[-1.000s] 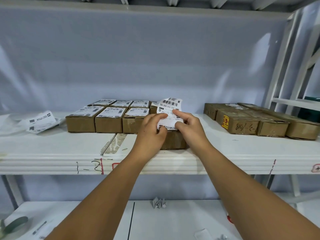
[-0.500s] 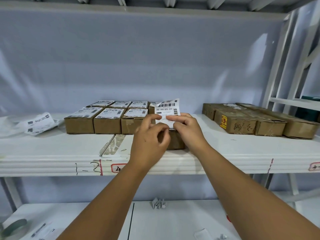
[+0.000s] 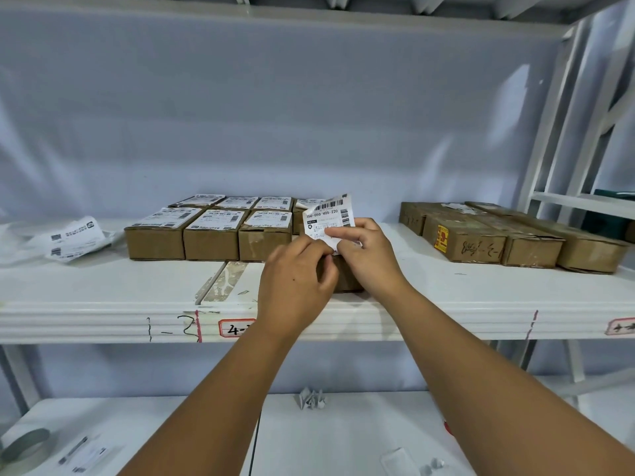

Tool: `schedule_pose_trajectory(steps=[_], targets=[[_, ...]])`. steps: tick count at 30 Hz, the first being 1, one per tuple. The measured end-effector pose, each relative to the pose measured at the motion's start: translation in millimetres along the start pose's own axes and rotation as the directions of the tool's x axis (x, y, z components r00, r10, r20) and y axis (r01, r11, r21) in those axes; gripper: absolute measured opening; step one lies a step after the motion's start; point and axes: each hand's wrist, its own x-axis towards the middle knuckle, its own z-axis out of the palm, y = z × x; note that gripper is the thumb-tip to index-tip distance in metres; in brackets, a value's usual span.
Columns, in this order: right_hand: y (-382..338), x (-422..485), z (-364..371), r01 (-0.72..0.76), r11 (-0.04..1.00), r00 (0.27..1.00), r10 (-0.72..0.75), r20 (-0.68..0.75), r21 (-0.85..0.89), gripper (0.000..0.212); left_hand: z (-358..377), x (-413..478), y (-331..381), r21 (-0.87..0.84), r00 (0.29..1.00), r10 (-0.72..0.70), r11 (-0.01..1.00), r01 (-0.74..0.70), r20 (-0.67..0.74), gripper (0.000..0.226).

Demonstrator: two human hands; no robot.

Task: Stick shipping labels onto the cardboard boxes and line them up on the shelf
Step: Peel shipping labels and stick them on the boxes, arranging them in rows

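Nearest us is the lower shelf [image 3: 343, 441]: flat white panels with a dark seam. On it we see a grey tape roll [image 3: 20, 444] at far left and a crumpled white paper scrap [image 3: 311, 398] near the back.

Both bare forearms reach up to the upper shelf [image 3: 103, 314], which is white with a ribbed front lip. The lip has pen marks and a red-bordered tag [image 3: 235, 328] beside the left wrist.

Left hand [image 3: 297, 276]: fingers curled, tips pinching the label [image 3: 328, 218] at its bottom edge. Right hand [image 3: 367, 255]: thumb and fingers pinch the same label at its lower right corner.

The label is thin white paper, rectangular, with a barcode on top and print below. It stands roughly upright, top corner slightly curled. It sits over a small brown cardboard box [image 3: 348, 280] near the shelf front. The hands cover most of that box, so we can't tell if the paper touches it.

Behind and to the left are the labelled boxes [image 3: 213, 235]: matte brown cardboard, blocky, packed side by side in two rows, with white labels flat on top. Further left is a loose wad of printed labels [image 3: 74, 238].

On the right, well apart, are the long boxes [image 3: 529, 245]: scuffed cardboard, lying side by side. One end face has a yellow sticker [image 3: 442, 238] and pen scrawl.

Farthest back is a smooth grey-blue back sheet [image 3: 309, 115], faintly creased.
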Motion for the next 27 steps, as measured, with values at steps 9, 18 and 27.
schedule_pose_trajectory(steps=[9, 18, 27], targets=[[4, 6, 1, -0.171, 0.973, 0.982, 0.154, 0.112, 0.153, 0.035, 0, 3, -1, -0.157, 0.993, -0.111, 0.981, 0.114, 0.027, 0.021], [5, 8, -7, -0.28, 0.88, 0.96, 0.246, 0.137, 0.383, 0.036, 0, 4, 0, -0.137, 0.977, -0.076, 0.985, 0.104, 0.198, 0.011], [6, 9, -9, -0.312, 0.818, 0.942, 0.333, 0.044, 0.483, 0.025, -3, 3, 1, -0.166, 0.969, -0.11, 0.975, 0.149, 0.22, 0.008]])
